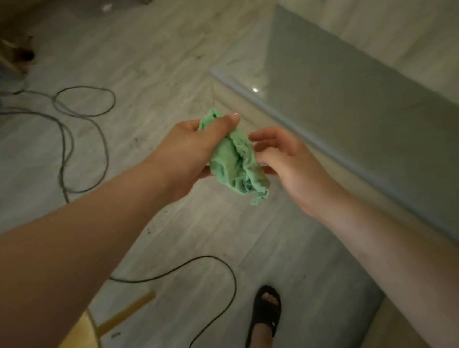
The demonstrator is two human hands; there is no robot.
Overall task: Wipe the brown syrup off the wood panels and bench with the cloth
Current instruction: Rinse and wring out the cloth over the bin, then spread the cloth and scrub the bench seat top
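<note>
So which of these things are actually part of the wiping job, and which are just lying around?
Part of the job: green cloth, gripped by the left hand; right hand, open beside it; wood piece with brown smears, top left.

Lying about: grey cable; black cable; wooden strip; glossy grey panel.

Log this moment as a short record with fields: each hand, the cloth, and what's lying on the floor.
left hand: grips the crumpled green cloth, thumb on top
right hand: open, fingers spread beside the green cloth
wiping: none now; green cloth held in the air above the floor
on the floor: loose cables, a foot in a black sandal
</note>
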